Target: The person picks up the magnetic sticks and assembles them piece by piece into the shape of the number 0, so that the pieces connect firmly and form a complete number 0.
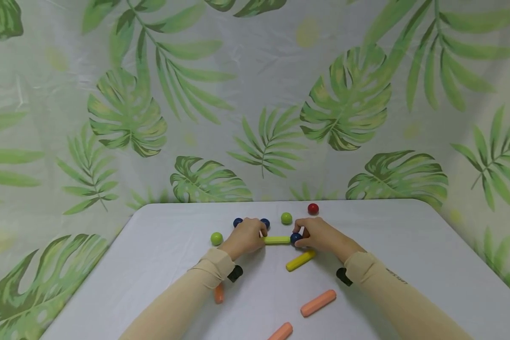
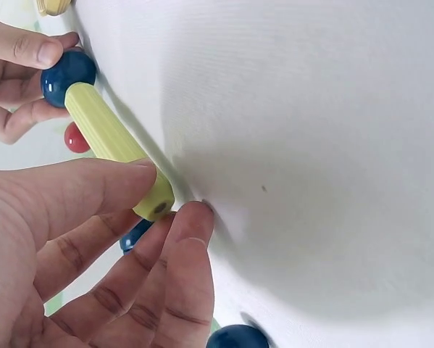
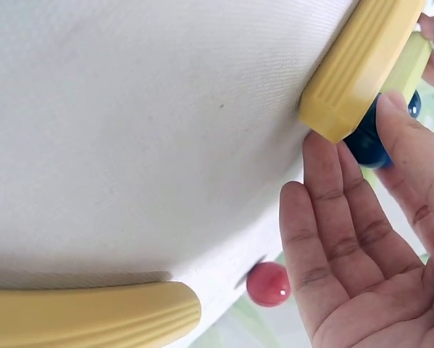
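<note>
Yellow-green ribbed stick (image 2: 104, 127), pinched by the left hand (image 1: 246, 235), meets the blue ball (image 2: 68, 76) pinched by the right hand (image 1: 321, 234), apparently mid-joining, which calls for steady alignment.

The right fingers (image 1: 300, 223) pinch a dark blue ball (image 1: 295, 238).

diffuse light, soft grey shadows

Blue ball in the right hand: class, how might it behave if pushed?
Alone, the blue ball would probably roll, being round; if fixed to the light-green stick it meets, which I cannot tell, it may roll less freely. Its glossy highlights suggest a smooth, perhaps slippery surface. It seems stiff: no dent shows where the right hand pinches it.
</note>
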Demonstrator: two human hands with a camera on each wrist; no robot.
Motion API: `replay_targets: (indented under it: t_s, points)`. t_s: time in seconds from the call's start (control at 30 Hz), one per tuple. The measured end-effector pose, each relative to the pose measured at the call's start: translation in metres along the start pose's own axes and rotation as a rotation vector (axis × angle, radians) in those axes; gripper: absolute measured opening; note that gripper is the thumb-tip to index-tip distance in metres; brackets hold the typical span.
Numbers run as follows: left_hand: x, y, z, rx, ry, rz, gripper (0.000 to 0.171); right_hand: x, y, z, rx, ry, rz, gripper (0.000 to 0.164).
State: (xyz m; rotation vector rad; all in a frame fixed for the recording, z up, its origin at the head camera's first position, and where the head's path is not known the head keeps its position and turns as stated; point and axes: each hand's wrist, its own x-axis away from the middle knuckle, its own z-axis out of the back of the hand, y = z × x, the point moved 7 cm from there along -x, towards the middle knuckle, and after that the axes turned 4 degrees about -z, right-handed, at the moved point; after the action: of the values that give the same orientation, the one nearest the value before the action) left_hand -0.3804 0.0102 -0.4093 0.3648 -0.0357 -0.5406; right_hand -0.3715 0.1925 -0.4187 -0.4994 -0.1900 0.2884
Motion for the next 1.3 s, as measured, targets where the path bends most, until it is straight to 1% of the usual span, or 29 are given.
replay_targets:
  t_s: [0.07, 0.17, 0.27, 0.4, 0.53, 0.63, 0.8, 1.03, 1.13, 1.3]
  points:
    - [0.001, -0.001, 0.001, 0.004, 0.001, -0.001, 0.019, 0.000, 0.001, -0.001, -0.003, -0.002, -0.011, 0.021]
    - [0.003, -0.002, 0.003, 0.013, -0.002, -0.001, 0.019, 0.001, 0.001, 0.000, -0.001, 0.001, -0.005, 0.021]
    - [0.003, -0.002, 0.007, 0.013, -0.004, -0.019, 0.019, 0.002, 0.002, 0.000, 0.004, 0.003, -0.003, 0.020]
    - [0.004, -0.002, 0.013, 0.019, 0.002, -0.046, 0.017, 0.003, 0.001, 0.001, 0.020, 0.006, 0.004, 0.020]
    - [0.004, -0.006, 0.022, 0.009, 0.024, -0.047, 0.017, 0.004, 0.001, 0.003, 0.036, 0.018, 0.032, 0.021]
    - [0.004, -0.012, 0.030, 0.008, 0.033, -0.027, 0.017, 0.005, 0.003, 0.003, 0.027, 0.024, 0.028, 0.021]
    - [0.003, -0.023, 0.043, 0.024, 0.031, 0.033, 0.019, 0.005, 0.004, 0.002, 0.011, 0.026, 0.022, 0.021]
    - [0.004, -0.042, 0.060, 0.042, 0.066, 0.084, 0.018, 0.004, 0.001, 0.001, 0.011, 0.023, 0.037, 0.021]
    - [0.003, -0.052, 0.063, 0.042, 0.061, 0.120, 0.020, 0.004, 0.001, 0.001, 0.006, 0.019, 0.037, 0.021]
    - [0.000, -0.066, 0.062, 0.058, 0.049, 0.178, 0.028, 0.003, 0.000, 0.001, 0.004, 0.018, 0.037, 0.020]
